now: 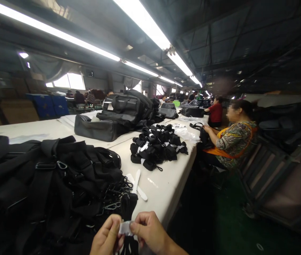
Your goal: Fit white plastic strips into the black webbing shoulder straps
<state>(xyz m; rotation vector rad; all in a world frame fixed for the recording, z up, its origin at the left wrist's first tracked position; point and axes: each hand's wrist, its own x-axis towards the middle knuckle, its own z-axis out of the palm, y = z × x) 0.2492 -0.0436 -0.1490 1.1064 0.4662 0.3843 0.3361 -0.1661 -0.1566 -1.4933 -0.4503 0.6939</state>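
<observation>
Head camera: at the near right edge of a heap of loose black straps [73, 177], two bare hands work on a folded black strap [128, 206]. The left hand [107, 234] and right hand [149, 231] each pinch closed on a white band [125, 228] across it. The step appears to be banding; the next move likely calls for a snug wrap with ends pressed flat. Beyond the heap, to its right, lie banded bundles [158, 146].

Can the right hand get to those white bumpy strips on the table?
Probably yes, though the right hand may have to let go of the white band first. The white strips lie just beyond it, with only tabletop seen between.
</observation>
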